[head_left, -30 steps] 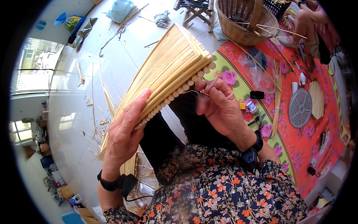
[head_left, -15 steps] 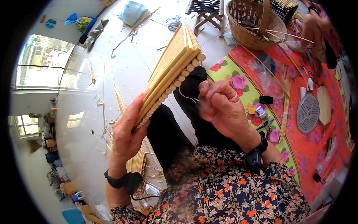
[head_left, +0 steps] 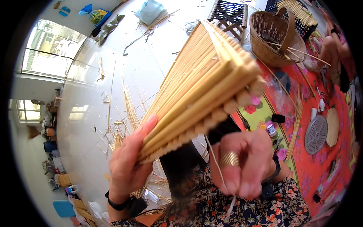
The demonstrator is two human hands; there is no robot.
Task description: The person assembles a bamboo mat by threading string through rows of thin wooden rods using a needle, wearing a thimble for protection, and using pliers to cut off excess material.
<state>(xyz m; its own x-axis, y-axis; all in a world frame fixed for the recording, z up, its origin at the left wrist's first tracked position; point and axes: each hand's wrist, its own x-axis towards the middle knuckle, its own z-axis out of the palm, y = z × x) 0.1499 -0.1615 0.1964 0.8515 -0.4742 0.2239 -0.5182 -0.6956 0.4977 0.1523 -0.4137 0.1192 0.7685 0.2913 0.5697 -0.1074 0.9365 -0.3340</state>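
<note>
My left hand (head_left: 130,164) is closed round the lower end of a panel of round sticks (head_left: 196,79), pale yellow and laid side by side. The panel slants up and to the right, its row of cut ends facing my right side. From beneath its edge hangs a thin white string (head_left: 214,157). My right hand (head_left: 242,162), wearing a wide gold ring, pinches this string between thumb and fingers below the panel. A loose tail of string dangles under the fingertips. The panel's far corner is blurred.
Loose sticks (head_left: 130,109) and scraps lie on the pale floor to the left. A wicker basket (head_left: 264,41) and a folding stool (head_left: 228,17) stand at the back right. Tools and a grey perforated disc (head_left: 315,134) rest on a red flowered cloth (head_left: 302,166). Another person's leg (head_left: 327,49) shows beyond.
The panel has come closer and tipped more to the right. My right hand has moved down and toward me, drawing the string out longer below the panel. The view has shifted slightly.
</note>
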